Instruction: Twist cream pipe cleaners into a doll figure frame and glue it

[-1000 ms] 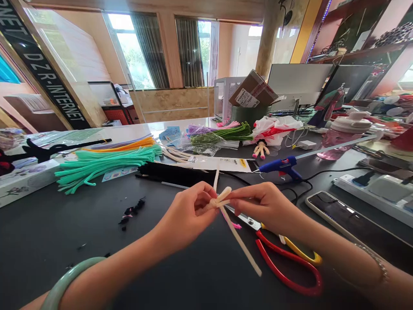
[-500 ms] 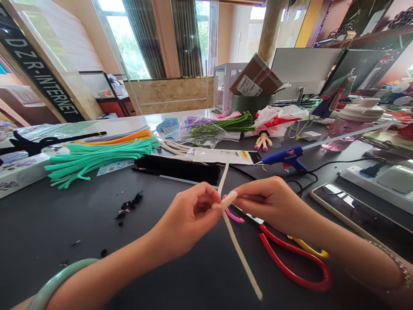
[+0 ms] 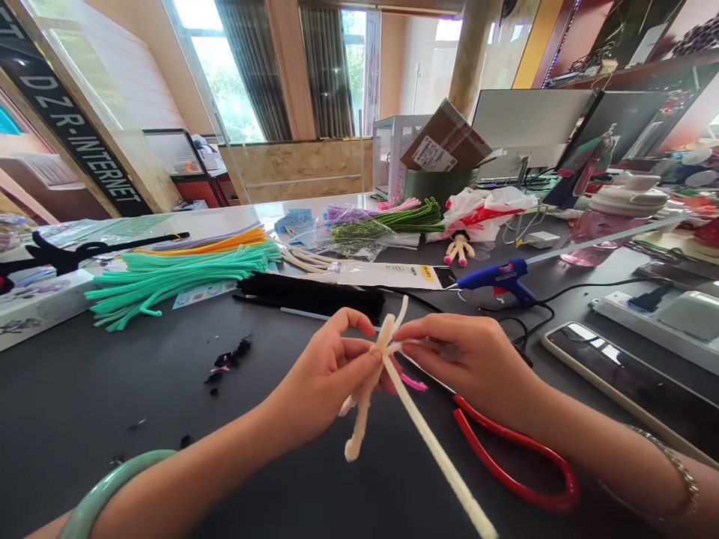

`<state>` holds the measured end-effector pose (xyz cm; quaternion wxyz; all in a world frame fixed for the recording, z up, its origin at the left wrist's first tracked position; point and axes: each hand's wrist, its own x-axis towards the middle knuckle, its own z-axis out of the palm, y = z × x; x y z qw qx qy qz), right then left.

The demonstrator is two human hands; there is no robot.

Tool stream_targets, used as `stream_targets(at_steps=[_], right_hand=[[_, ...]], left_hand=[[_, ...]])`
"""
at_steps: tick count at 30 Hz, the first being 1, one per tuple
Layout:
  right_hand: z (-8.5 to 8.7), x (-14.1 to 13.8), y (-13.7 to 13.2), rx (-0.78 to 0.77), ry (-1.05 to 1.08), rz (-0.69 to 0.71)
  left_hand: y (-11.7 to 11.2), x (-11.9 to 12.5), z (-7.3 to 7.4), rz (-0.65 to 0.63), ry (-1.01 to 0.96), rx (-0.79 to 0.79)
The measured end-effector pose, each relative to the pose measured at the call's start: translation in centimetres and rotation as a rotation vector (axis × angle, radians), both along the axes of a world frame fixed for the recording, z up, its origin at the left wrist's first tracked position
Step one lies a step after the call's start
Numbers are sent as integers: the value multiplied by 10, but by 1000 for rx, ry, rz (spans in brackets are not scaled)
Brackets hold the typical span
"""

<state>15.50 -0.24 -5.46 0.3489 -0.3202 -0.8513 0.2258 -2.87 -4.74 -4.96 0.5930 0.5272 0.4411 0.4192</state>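
Down drops a looped end of the cream pipe cleaner (image 3: 359,419) as the left hand (image 3: 323,374) and right hand (image 3: 466,367) pinch its crossing, fingers (image 3: 351,318) pressed tight above the dark tabletop (image 3: 112,389), a firm hold that keeps the wrap snug.

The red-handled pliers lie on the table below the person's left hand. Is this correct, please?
Not quite: the red-handled pliers lie below the right hand, not the left hand. The head view shows this. The rest is right: they do lie on the table.
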Motion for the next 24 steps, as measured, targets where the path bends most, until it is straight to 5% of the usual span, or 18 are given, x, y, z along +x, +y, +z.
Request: stream_targets(at_steps=[16, 21, 24], right_hand=[[-17, 1, -1, 507, -13, 141], [-13, 4, -2, 358, 54, 226], [-11, 4, -2, 253, 92, 226]], left_hand=[[-8, 6, 0, -20, -95, -81], [-4, 3, 0, -125, -28, -88], [-2, -2, 2, -106, 146, 35]])
